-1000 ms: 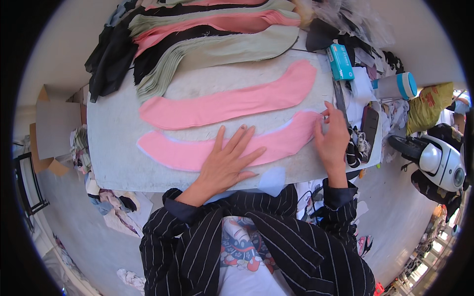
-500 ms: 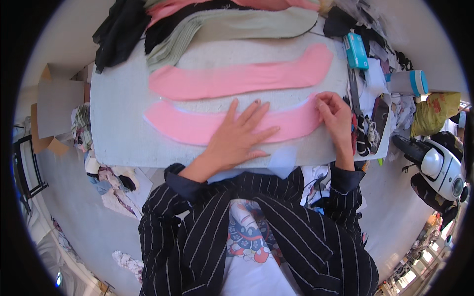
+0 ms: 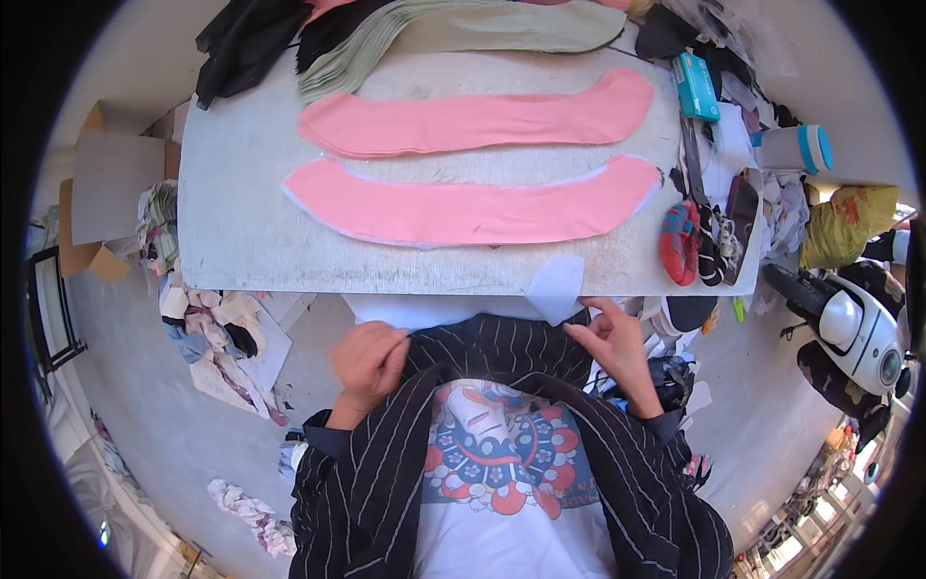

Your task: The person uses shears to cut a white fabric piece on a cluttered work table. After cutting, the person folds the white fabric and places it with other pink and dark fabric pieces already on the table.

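Note:
Below the table's front edge, a white sheet (image 3: 434, 311) lies across my lap, one pointed corner resting up on the tabletop. My left hand (image 3: 369, 363) is closed at its left end, fingertips curled under and partly hidden. At the right end, my right hand (image 3: 617, 347) pinches the sheet's edge between thumb and fingers. On the table lies a curved pink fabric piece (image 3: 473, 214) with a white layer showing along its rim. A second group of curved pink pieces (image 3: 473, 125) lies just beyond it, flat and apart from both hands.
Pale green cut pieces (image 3: 482, 31) are stacked at the back, beside black cloth (image 3: 246, 48). Along the table's right side sit a teal box (image 3: 695, 87), scissors (image 3: 692, 159) and a red-and-blue bundle (image 3: 679, 241). A scooter (image 3: 858, 328) stands on the floor at right.
Both hands have left the near pink piece and come down to the white sheet at my lap. The pink piece now lies uncovered; the view has shifted slightly.

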The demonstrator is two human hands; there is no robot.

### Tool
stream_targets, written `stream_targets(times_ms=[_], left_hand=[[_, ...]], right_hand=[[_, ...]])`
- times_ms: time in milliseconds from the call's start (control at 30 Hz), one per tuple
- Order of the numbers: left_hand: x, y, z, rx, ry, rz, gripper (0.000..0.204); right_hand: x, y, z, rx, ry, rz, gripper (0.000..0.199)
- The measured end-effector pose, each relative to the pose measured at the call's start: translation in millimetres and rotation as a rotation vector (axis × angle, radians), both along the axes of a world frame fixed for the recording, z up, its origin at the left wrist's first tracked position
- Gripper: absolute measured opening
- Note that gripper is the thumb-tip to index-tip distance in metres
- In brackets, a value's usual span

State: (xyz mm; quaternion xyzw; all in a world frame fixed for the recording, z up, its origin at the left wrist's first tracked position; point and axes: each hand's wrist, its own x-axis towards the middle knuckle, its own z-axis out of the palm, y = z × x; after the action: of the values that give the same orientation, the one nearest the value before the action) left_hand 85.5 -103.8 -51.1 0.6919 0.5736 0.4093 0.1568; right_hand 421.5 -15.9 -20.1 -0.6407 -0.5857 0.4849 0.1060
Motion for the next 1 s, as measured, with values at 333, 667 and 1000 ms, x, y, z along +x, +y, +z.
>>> stream_targets(times_ms=[333,667,1000], left_hand=[[5.6,16.5,-30.0,-0.242,0.300,-0.327,0.025],[28.8,40.3,-25.0,-0.337,0.385,-0.320,0.033],[52.9,81.8,-56.1,-0.479,0.390,-0.435,0.075]], right_hand=[[0.6,-28.8,-61.1,0.009,0.746,-0.859,0.009],[47.4,-32.2,-123.3,0.068,0.397,-0.734,0.032],[55.9,-37.2,-148.8,-0.249,0.907,-0.783,0.066]])
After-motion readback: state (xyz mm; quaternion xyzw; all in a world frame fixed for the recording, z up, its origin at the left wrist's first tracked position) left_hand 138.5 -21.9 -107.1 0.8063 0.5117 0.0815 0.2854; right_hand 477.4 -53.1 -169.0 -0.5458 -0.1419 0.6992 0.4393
